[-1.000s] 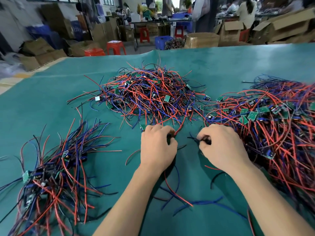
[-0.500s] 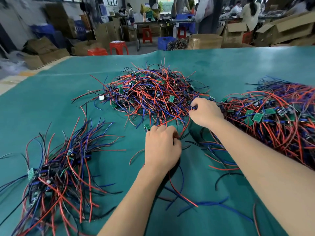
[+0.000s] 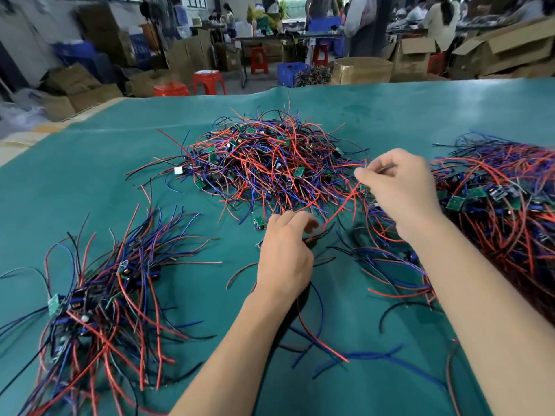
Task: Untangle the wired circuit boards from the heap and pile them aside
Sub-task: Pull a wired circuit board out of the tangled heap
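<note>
A tangled heap [image 3: 264, 163] of small green circuit boards with red, blue and black wires lies in the middle of the teal mat. My right hand [image 3: 396, 187] is raised at the heap's right edge and pinches a wired board whose red wire trails down from it. My left hand [image 3: 285, 253] rests on the mat just in front of the heap, fingers curled down onto a wired board. A sorted pile [image 3: 90, 298] with wires lying roughly parallel sits at the left. A second large heap [image 3: 504, 211] fills the right side.
The teal mat [image 3: 390, 115] covers the table to its far edge. Loose wires [image 3: 360, 352] lie between my forearms. Beyond the table stand cardboard boxes [image 3: 363, 69], red stools [image 3: 208, 81], a blue crate [image 3: 291, 72] and people at a workbench.
My right hand moved from beside the left hand up and away to the middle heap's right edge and lifted, pinching a wired board. My left hand stayed pressed on the mat.
</note>
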